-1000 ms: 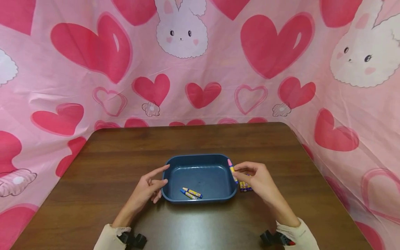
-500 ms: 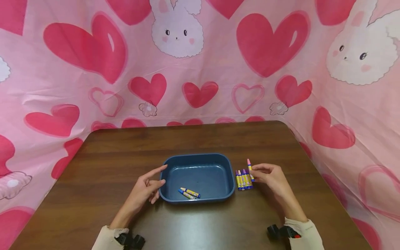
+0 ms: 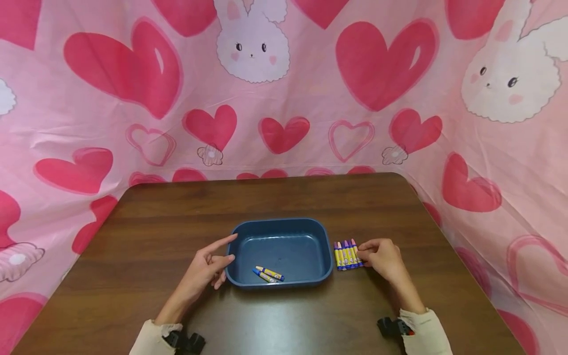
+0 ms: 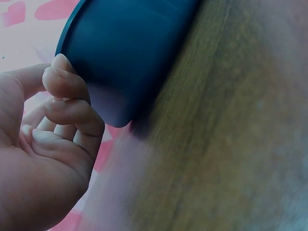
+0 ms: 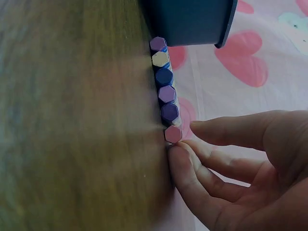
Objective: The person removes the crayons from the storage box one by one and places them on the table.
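Note:
A dark blue plastic tray (image 3: 279, 283) sits mid-table. My left hand (image 3: 201, 271) holds its left end, thumb and index tips over the rim and the other fingers curled outside. Inside, near the front, lie a peach crayon (image 3: 271, 273) and a blue crayon (image 3: 263, 274). Right of the tray, several wrapped crayons (image 3: 344, 256) lie side by side, tips away from me. A pink crayon (image 5: 173, 134) ends the row on the right. My right hand (image 3: 385, 257) touches its outer side with the fingertips; in the right wrist view the thumb is slightly apart above it.
The brown wooden table (image 3: 284, 197) has rounded far corners. A pink cloth (image 3: 306, 74) with hearts and rabbits hangs behind it and along both sides. Dark wrist cameras are strapped at both sleeves (image 3: 428, 333).
My right hand moved right from the tray's edge with the pink crayon, then lowered it to the row's right end. The left hand stayed on the tray.

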### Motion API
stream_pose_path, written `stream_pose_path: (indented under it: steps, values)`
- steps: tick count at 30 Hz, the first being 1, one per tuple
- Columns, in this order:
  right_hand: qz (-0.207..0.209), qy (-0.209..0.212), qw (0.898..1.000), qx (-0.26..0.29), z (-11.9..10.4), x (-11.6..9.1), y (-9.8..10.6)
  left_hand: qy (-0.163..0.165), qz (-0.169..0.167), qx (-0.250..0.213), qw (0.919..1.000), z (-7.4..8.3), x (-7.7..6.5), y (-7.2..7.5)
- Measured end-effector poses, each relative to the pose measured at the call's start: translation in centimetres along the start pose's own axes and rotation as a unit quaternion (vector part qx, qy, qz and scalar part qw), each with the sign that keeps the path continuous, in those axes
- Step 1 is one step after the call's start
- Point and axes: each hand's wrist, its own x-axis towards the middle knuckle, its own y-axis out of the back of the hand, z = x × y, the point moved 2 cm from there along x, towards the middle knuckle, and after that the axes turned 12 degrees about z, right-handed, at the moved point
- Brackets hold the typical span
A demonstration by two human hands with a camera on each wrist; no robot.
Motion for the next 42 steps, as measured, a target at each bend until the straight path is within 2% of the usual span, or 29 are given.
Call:
stream_pose_path:
  steps: [6, 22, 32, 42]
  values:
    - [-0.009, 0.014, 1.000, -0.020, -0.2, -0.2, -0.1, 0.005, 0.006, 0.007, 0.9999, 0.1, -0.1, 0.0]
    - [-0.013, 0.024, 0.999, -0.022, -0.3, -0.4, 0.0, 0.001, 0.002, 0.003, 1.0000, 0.2, 0.1, 0.1]
    - [0.036, 0.062, 0.996, -0.045, -1.0, -0.4, 0.4, -0.001, -0.001, -0.004, 1.0000, 0.0, 0.0, -0.1]
    - [0.061, 0.115, 0.991, -0.041, -4.1, -0.9, 0.3, 0.007, 0.005, 0.000, 1.0000, 0.1, -0.1, 0.0]
